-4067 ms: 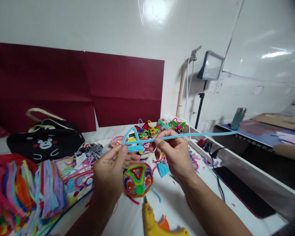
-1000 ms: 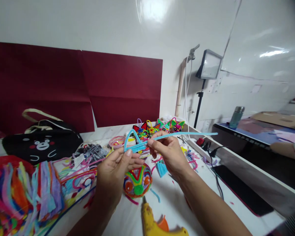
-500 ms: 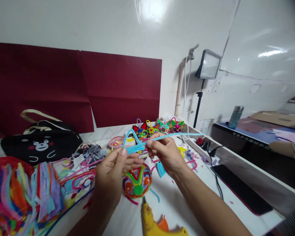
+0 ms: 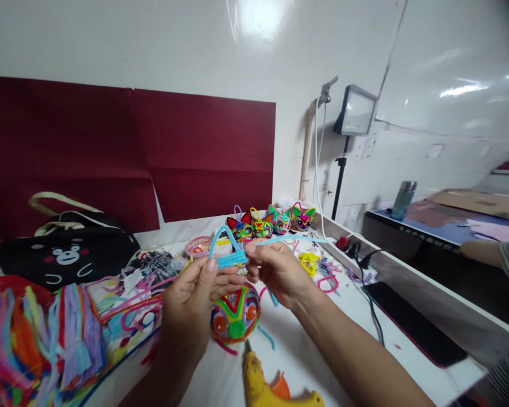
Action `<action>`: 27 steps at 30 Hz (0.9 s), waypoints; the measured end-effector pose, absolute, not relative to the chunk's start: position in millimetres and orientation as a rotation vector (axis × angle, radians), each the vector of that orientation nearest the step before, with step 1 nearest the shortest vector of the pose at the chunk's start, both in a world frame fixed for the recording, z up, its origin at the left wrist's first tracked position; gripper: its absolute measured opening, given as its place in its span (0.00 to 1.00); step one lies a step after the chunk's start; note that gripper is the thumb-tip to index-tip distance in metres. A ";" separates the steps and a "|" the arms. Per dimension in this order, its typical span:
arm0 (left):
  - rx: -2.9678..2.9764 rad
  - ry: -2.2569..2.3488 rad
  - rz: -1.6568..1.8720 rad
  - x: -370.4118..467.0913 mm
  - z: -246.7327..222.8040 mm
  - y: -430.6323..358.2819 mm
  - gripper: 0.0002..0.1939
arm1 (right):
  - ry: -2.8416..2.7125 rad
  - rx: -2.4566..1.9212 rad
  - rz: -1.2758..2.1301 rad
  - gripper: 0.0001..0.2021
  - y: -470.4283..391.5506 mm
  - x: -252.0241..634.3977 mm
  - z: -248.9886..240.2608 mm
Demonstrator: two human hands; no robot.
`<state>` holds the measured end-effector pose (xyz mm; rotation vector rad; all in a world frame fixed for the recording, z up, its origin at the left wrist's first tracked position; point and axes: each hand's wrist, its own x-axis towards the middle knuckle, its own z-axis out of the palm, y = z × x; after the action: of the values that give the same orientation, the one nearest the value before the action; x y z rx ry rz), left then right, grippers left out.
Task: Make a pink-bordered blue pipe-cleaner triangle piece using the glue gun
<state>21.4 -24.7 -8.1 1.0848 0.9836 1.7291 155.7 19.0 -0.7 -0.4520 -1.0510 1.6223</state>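
A light-blue pipe cleaner (image 4: 229, 259), bent into a triangle with several strands along its base, is held between both hands above the table. My left hand (image 4: 197, 294) pinches its left corner between thumb and fingers. At the right corner my right hand (image 4: 280, 268) pinches it, and a straight loose end runs out to the right beyond the fingers. Below the hands sits a round, colourful animal-face ornament (image 4: 236, 316) with orange eyes and a green nose. In front of it lies a yellow glue gun (image 4: 263, 379), its tip toward the ornament.
Several finished animal-face ornaments (image 4: 263, 224) stand at the back. Bundles of coloured pipe cleaners (image 4: 68, 333) and a black bag (image 4: 68, 254) are at left. On the right are a black phone (image 4: 415, 322), a power strip (image 4: 352, 257) and another person's arm (image 4: 483, 254).
My right hand has shifted slightly left, toward the triangle's right corner. The loose end now tilts a little downward to the right. The view has turned slightly.
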 end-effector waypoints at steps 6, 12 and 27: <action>1.121 0.950 1.713 22.2 -7.5 -25.8 0.10 | -1.048 -0.432 1.697 0.16 18.0 154.4 -0.4; 1.123 0.900 1.677 22.4 -6.7 -26.8 0.09 | -1.049 -0.367 1.790 0.16 14.0 153.6 2.6; 1.257 0.989 1.858 23.0 -11.0 -25.3 0.08 | -0.869 -0.410 1.670 0.17 10.7 147.7 0.8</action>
<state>23.0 -25.3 -11.0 1.2570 0.9894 1.8576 147.7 10.7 0.8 -0.4099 -0.8693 1.6696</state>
